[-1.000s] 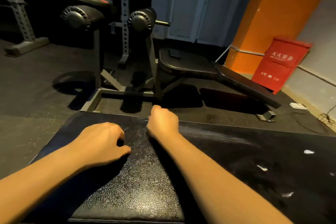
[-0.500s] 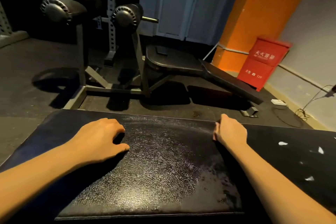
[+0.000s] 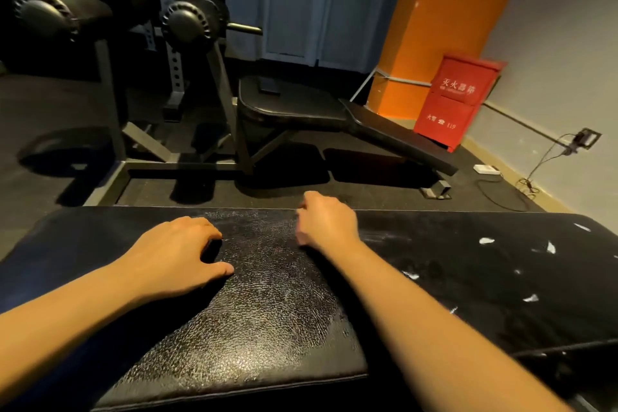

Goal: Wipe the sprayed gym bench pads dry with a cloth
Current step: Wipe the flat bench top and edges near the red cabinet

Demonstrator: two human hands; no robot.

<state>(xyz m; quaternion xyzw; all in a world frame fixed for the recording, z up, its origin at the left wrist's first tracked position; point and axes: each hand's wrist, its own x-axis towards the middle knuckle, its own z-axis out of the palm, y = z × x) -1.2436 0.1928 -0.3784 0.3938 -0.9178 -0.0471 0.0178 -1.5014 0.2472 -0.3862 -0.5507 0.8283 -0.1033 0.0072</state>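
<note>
Wiping is judged in progress on the bench pad point(image 3: 267, 318), which is lying across the foreground, its centre glistening. The left hand point(image 3: 174, 254) is resting on it, loosely curled, holding nothing. The right hand point(image 3: 326, 222) is fisting near the far edge; any cloth is hidden, so its grip is unconfirmed. The next stroke is needing to reach the white flecks point(image 3: 486, 240) rightward.

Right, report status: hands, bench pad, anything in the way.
Left hand rests on black textured bench pad, fingers bent. Right hand fisted at pad's far edge; cloth not visible. Pad centre glistens; white flecks at right. Nothing blocking.
</note>
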